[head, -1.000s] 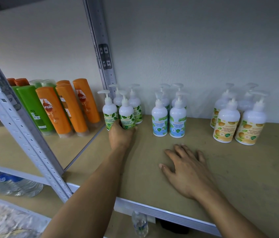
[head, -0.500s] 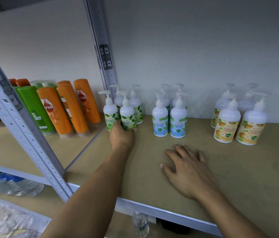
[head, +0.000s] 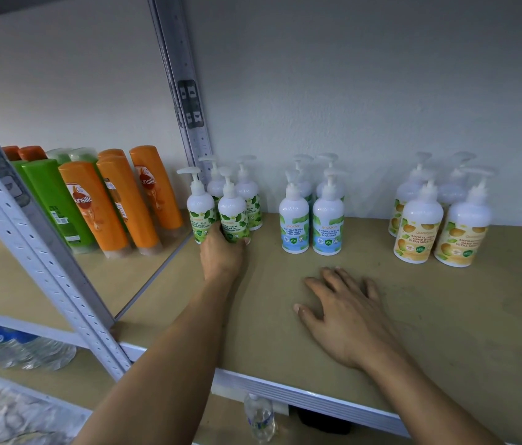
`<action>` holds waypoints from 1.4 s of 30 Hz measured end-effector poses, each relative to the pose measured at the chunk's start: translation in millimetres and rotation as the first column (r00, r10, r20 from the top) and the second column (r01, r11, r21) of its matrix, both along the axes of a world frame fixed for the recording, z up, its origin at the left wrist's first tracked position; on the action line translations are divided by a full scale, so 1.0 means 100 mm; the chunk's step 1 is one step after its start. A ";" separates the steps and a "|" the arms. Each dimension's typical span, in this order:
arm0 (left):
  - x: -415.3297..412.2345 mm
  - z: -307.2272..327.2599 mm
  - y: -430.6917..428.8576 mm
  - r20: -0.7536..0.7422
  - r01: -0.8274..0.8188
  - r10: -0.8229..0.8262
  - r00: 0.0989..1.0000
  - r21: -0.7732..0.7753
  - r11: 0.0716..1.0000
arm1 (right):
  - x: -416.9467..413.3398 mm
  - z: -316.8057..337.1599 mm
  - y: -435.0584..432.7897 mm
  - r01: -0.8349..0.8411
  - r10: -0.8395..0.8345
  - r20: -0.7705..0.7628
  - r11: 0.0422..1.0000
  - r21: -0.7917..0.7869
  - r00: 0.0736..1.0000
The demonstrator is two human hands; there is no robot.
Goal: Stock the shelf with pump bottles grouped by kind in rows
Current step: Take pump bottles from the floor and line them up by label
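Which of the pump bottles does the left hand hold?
The green-label bottle at the front right of the leftmost group. The left hand grips its base; the blue-label bottles and orange-label bottles stand untouched.

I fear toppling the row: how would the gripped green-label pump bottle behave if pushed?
Tall and narrow, the green-label pump bottle probably tips if pushed high. Gripped low by the left hand, it should slide steadily.

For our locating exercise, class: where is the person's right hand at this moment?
In the head view, the right hand lies flat on the shelf board, right of centre, in front of the blue-labelled Cool Mint bottles.
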State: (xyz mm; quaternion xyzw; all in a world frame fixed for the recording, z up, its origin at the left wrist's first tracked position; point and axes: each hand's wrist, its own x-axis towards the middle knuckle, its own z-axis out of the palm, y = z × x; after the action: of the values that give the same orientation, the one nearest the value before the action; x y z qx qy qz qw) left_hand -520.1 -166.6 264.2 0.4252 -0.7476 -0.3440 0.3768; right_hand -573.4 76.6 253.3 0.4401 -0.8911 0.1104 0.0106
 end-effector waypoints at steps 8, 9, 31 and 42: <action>0.38 0.00 0.34 0.211 0.124 -0.106 0.972 -0.071 0.990 | 0.01 0.03 0.00 0.006 -0.006 0.019 1.000 0.001 1.000; 0.47 -0.01 0.41 0.294 0.151 -0.118 0.948 -0.092 0.984 | 0.01 0.03 0.01 0.008 -0.008 0.023 1.000 0.004 1.000; 3.04 -0.21 1.19 0.623 0.452 -0.307 0.719 -0.084 0.888 | 1.50 0.21 0.53 -0.159 0.143 0.093 0.967 0.201 0.985; 5.56 -1.10 1.67 0.582 0.081 -0.169 0.795 0.175 0.981 | 3.47 -0.45 0.15 -0.674 0.565 0.371 0.664 0.325 0.736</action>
State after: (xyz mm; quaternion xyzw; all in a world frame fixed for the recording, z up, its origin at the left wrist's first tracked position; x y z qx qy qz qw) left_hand 35.7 0.0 154.1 0.4864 -0.8282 -0.2696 0.0691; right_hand -226.8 91.2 208.3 0.6924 -0.6810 -0.0445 -0.2342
